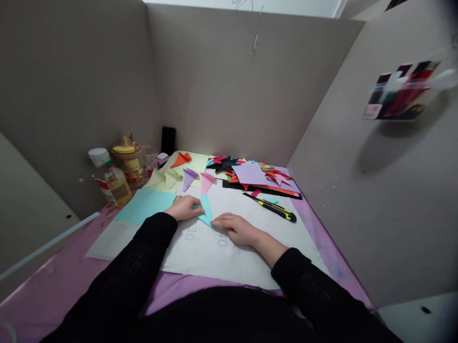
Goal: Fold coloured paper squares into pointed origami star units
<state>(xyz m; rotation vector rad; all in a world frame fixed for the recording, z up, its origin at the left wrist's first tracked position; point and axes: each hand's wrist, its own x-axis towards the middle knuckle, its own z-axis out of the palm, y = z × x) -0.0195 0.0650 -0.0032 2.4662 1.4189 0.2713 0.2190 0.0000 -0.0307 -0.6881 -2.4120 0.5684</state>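
A small light blue paper (pixel 207 206), folded to a point, lies on the white sheet (pixel 243 264) between my two hands. My left hand (pixel 186 207) is closed on its left side, thumb and fingers at the fold. On the other side, my right hand (pixel 236 227) has its fingers together and pinches the paper's lower right corner. Part of the fold is hidden under the fingers. Left of my left hand lies a flat light blue sheet (pixel 144 206). Just beyond the hands are a folded pink paper (pixel 207 181) and a folded purple paper (pixel 189 178).
A yellow-black utility knife (pixel 275 210) lies right of the hands. Behind it sit a lilac sheet (pixel 249 173) and a heap of colourful folded papers (pixel 225 164). An orange folded paper (pixel 181 160), a bottle (pixel 118 183) and a lidded jar (pixel 129 161) stand farther left. Grey partitions enclose the table.
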